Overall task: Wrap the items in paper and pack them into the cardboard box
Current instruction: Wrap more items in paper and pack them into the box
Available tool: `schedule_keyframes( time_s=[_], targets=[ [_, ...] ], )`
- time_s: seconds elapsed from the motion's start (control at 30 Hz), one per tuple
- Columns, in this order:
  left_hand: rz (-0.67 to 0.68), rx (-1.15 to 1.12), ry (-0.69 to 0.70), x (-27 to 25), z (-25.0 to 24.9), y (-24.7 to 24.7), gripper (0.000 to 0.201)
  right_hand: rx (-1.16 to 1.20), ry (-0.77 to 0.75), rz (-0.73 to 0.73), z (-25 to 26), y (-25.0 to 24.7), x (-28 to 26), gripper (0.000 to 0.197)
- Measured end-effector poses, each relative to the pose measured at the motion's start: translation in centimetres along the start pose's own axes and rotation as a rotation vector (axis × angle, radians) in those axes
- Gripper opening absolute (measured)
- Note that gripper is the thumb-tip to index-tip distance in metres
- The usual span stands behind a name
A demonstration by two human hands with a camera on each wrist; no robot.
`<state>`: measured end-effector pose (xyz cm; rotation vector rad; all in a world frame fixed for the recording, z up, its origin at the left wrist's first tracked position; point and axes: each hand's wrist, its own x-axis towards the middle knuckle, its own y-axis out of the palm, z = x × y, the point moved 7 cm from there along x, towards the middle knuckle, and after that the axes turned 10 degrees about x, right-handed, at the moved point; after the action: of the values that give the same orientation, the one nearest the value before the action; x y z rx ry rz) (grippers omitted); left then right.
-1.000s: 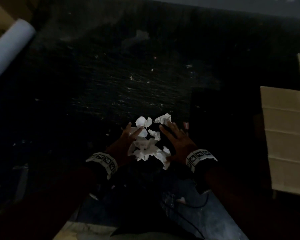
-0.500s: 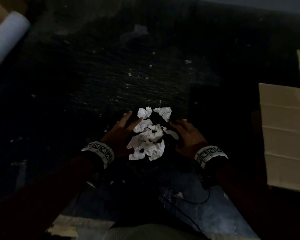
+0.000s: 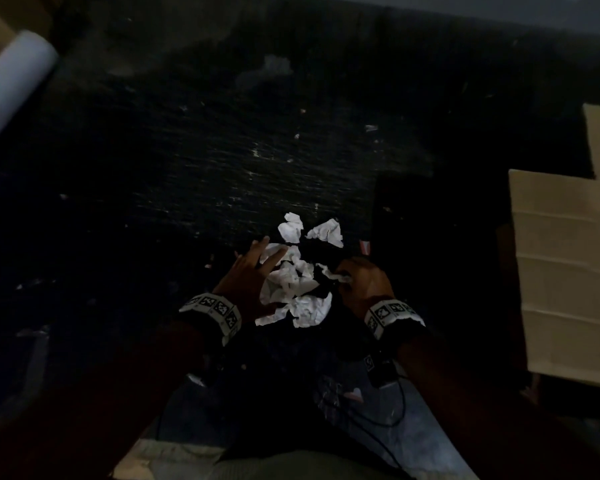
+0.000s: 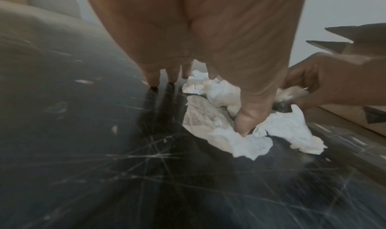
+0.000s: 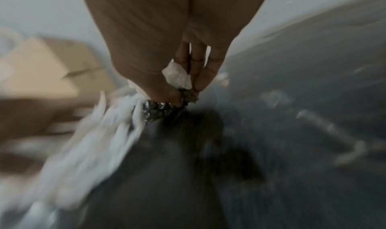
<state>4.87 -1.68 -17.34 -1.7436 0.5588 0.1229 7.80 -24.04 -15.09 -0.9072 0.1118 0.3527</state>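
Crumpled white paper (image 3: 293, 285) sits on the dark scratched table (image 3: 194, 174), near edge, centre, between both hands. Inside it is a dark, faceted, shiny item (image 5: 158, 111); can't tell what it is, the right wrist view is motion-blurred and the head view is very dim. Right hand (image 3: 364, 284) has its fingers curled round the right edge of the bundle, pinching paper and the dark item together. Left hand (image 3: 248, 284) is spread, fingers straight, with the thumb (image 4: 248, 122) pressing down into the paper's middle and the other fingertips on the table just left of it. So the bundle is under and between the hands, and the grip sits at its right flank, not over the centre. Handling, as a judgement: the paper is light, soft and springy, tears easily, and will unfold if released; the item looks hard and may be fragile or slippery through loose paper. Best hold is around the whole wad with gathered ends tucked under, not by a paper corner. Cardboard box (image 3: 565, 271) is well apart on the right. White roll (image 3: 13, 88) lies far left.
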Motion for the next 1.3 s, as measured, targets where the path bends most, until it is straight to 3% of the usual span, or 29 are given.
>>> schedule_keyframes(
  time_s=[0.17,0.27,0.43,0.53,0.67,0.77,0.83,0.97,1.07,1.17,1.3],
  targets=[
    [-0.01,-0.01,-0.018,-0.4,0.6,0.0,0.121,0.116,-0.025,-0.295,0.2,-5.4,-0.9,0.03],
    [-0.017,-0.032,-0.02,-0.7,0.4,-0.2,0.119,0.174,-0.123,-0.333,2.5,-6.2,-1.2,0.029],
    [-0.07,-0.082,-0.043,-1.3,0.3,-1.2,0.124,0.135,-0.201,-0.07,6.2,-0.5,-0.6,0.03],
    [-0.139,-0.152,-0.077,-2.0,0.9,-2.0,0.114,0.06,-0.254,0.117,7.0,2.6,-1.3,0.06],
    [-0.212,-0.195,-0.079,-2.9,1.6,-2.9,0.116,-0.054,-0.239,0.053,5.9,0.0,-1.0,0.095],
    [-0.141,-0.078,0.026,-2.5,0.5,-2.1,0.127,-0.13,-0.081,0.1,3.2,-2.0,1.1,0.111],
    [-0.054,0.035,0.094,-1.9,-0.5,-0.5,0.122,-0.118,-0.009,0.206,1.7,-2.2,2.8,0.122],
    [0.051,0.065,0.041,-1.1,-1.4,1.8,0.126,-0.13,0.037,0.418,1.1,0.6,4.0,0.128],
    [0.062,0.078,0.012,-0.7,-1.4,2.1,0.118,-0.178,-0.046,0.422,2.8,2.7,3.0,0.123],
    [0.003,0.016,0.025,-0.6,-1.2,0.7,0.129,-0.183,-0.123,0.383,3.9,2.7,1.9,0.124],
    [-0.025,0.069,0.053,-0.1,1.0,-1.7,0.138,-0.235,-0.222,0.36,4.7,0.6,1.2,0.14]
  ],
)
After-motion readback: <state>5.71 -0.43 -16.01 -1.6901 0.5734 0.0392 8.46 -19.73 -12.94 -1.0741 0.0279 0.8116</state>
